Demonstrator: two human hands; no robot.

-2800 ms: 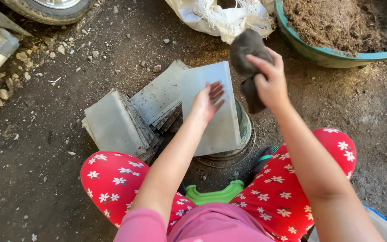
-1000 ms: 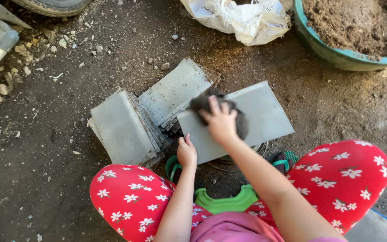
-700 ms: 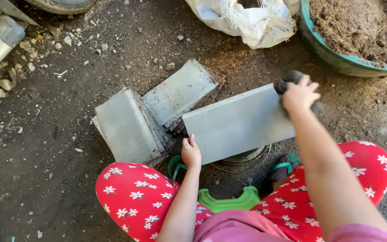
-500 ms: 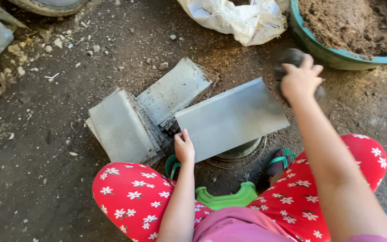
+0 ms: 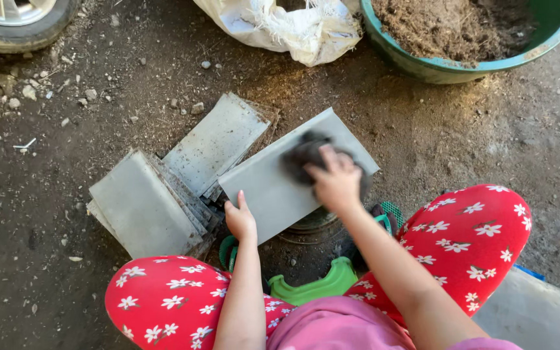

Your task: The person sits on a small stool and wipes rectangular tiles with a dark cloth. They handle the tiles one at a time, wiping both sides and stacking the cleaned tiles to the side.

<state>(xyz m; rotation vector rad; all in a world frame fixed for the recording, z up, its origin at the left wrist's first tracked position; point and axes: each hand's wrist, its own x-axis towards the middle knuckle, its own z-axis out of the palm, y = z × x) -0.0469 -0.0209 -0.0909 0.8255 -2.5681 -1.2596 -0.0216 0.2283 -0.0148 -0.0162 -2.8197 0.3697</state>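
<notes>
Back from the slab's far corner, the right hand [image 5: 337, 185] now presses a dark rag [image 5: 306, 157] mid-slab, fingers closed over it. Gripping the near edge, the left hand [image 5: 240, 220] steadies the grey slab [image 5: 273, 191], which lies tilted over a round stand above the dirt floor [image 5: 46, 168], beside stacked slabs [image 5: 144, 207].

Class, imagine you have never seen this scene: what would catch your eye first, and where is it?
First, the bright red flowered trousers along the bottom. Then, in the middle, the right hand pressing a dark cloth on a grey slab, which the left hand steadies at its near edge. At top right stands a green tub of soil.
</notes>
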